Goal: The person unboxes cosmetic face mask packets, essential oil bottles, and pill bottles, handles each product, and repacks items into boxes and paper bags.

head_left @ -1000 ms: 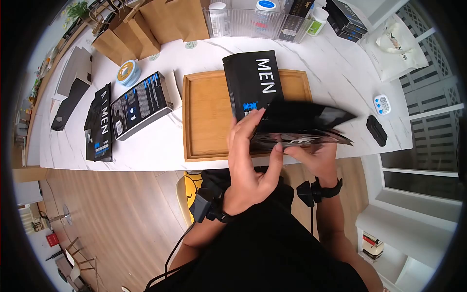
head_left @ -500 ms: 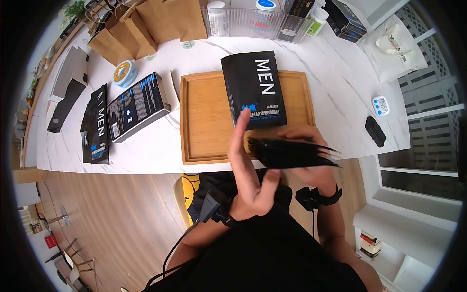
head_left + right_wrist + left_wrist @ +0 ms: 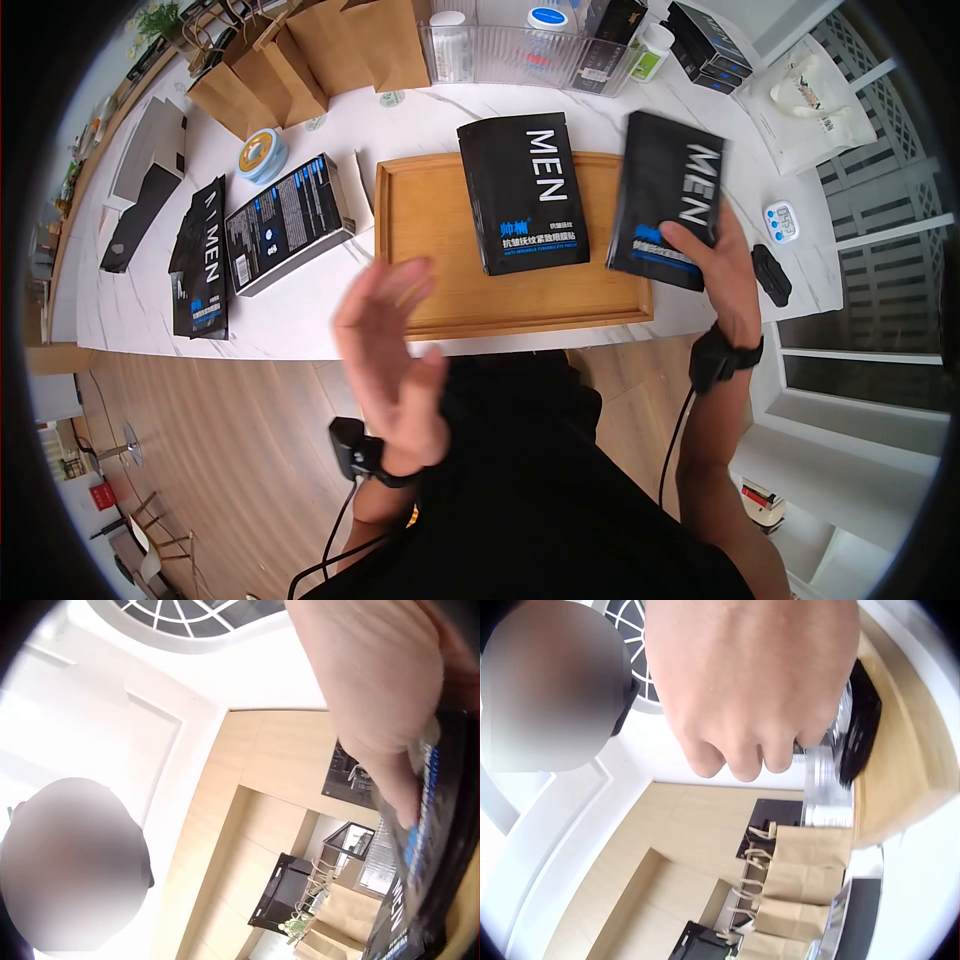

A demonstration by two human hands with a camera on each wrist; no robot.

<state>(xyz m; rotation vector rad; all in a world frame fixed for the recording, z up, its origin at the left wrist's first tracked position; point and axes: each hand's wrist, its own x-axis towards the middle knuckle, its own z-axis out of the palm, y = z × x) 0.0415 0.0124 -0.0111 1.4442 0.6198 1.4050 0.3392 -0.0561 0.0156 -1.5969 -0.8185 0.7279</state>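
Observation:
My right hand [image 3: 732, 275] pinches the lower right of a black eye-patch pouch [image 3: 668, 180] marked MEN, its thumb across the front. That pouch is over the right edge of a wooden tray [image 3: 425, 205]. In the right wrist view the thumb lies along the pouch [image 3: 450, 825], while the fingers behind are hidden. A second black pouch [image 3: 525, 190], also marked MEN, lies on the tray, its top past the back rim. My left hand [image 3: 390, 350], blurred, is near the tray's front left corner with relaxed fingers and holds nothing.
To the left lie more black pouches [image 3: 203, 262], a printed black box [image 3: 290, 225] and a round blue tub [image 3: 262, 155]. Paper bags [image 3: 375, 45] and a clear bin [image 3: 490, 60] stand behind. A white timer [image 3: 781, 222] and a small black object [image 3: 771, 275] are at right.
Both hands were together at the pouches in front of the tray. The right hand has carried its pouch rightward and turned its front upward; the left has let go and moved left.

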